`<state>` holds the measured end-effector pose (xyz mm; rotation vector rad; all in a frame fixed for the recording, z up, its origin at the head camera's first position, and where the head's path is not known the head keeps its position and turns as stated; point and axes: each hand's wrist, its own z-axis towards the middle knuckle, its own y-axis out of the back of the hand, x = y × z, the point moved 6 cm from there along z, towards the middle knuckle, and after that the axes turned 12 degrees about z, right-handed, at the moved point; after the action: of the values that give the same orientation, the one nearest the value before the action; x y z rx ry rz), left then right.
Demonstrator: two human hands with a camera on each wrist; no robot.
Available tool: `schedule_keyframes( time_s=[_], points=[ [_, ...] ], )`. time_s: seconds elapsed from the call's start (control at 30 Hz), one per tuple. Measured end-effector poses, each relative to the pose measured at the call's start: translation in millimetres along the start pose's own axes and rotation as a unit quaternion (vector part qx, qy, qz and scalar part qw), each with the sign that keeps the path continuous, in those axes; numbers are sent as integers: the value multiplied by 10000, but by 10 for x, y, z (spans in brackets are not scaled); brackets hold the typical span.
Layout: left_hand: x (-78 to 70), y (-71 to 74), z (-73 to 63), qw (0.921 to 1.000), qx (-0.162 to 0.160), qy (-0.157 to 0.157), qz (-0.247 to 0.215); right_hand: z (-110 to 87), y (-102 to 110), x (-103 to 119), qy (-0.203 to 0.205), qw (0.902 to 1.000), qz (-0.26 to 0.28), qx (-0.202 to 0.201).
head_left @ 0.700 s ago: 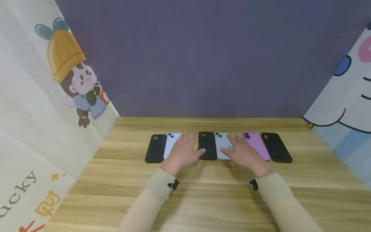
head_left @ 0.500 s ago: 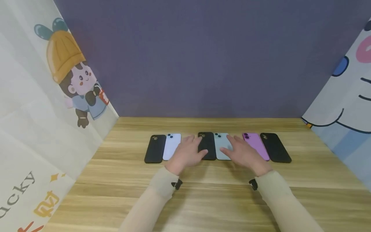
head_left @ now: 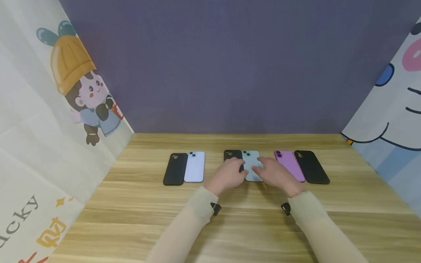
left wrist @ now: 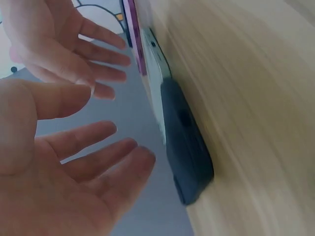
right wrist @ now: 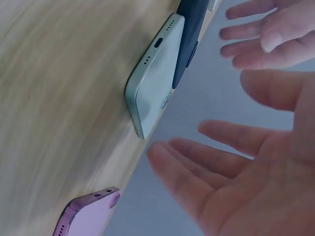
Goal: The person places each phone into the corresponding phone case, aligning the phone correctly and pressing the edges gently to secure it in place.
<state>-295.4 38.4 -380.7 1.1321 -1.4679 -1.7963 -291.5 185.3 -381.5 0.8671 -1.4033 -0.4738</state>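
In the head view, my left hand (head_left: 228,173) hovers over the middle black phone case (head_left: 231,154), covering its lower part. Its fingers are relaxed and hold nothing, as the left wrist view shows. My right hand (head_left: 275,171) is over the right edge of the pale green phone (head_left: 251,160), fingers slightly bent around air. The right wrist view shows a gap between its fingertips and the green phone (right wrist: 157,78). The green phone lies back up against the middle case. To the right are a purple phone (head_left: 290,165) and another black phone case (head_left: 311,167).
At the left, a black phone case (head_left: 175,168) and a pale lavender phone (head_left: 195,167) lie side by side on the wooden table (head_left: 131,219). Behind stands a dark blue-grey panel (head_left: 210,65). Cartoon-printed sheets hang at the left (head_left: 29,91) and right.
My left hand has moved right, from over the lavender phone to over the middle case, its fingers bending more. The right hand has barely shifted. The phones and cases stay in place.
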Motion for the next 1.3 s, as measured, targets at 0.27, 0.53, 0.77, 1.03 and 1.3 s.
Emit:
schedule_keyframes(
  time_s=[0.27,0.53,0.77,1.03,1.3],
  points=[
    [-142,-124,178,9988,257,-39,-415,42,25,-37,-19,9999,94,-109],
    [-220,-229,249,9985,541,-4,-109,124,-5,-149,-185,9992,336,-67],
    [-218,-214,244,9977,637,158,152,170,-16,-210,-220,9984,522,-72],
    [-180,-234,285,9956,696,520,344,171,15,-207,-277,9975,645,-43],
    [-236,-216,369,9897,564,1316,86,212,7,-323,-941,9698,2237,-251]
  ],
)
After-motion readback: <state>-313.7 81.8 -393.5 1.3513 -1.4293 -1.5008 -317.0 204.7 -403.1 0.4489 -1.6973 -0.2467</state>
